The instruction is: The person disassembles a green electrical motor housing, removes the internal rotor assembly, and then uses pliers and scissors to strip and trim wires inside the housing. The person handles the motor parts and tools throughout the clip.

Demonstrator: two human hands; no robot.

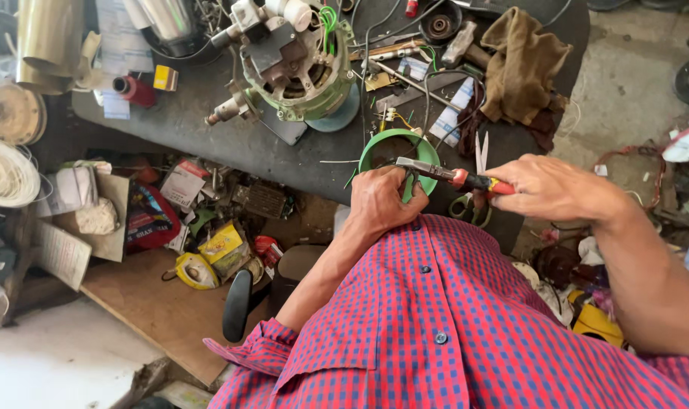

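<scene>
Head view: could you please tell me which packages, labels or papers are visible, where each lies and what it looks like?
Small yellow box: on the dark bench, upper left, rectangular.
Yellow packet: in the clutter below the bench edge, crumpled.
Red and black pouch: left of it, glossy.
White printed paper: bench's far left, flat sheets.

A green-framed metal motor housing (303, 64) sits on the dark workbench (208, 125). A crumpled brown cloth (520, 64) lies at the bench's right end. A white wire coil (5, 173) rests far left. A yellow tape measure (194, 271) lies below among clutter.
</scene>
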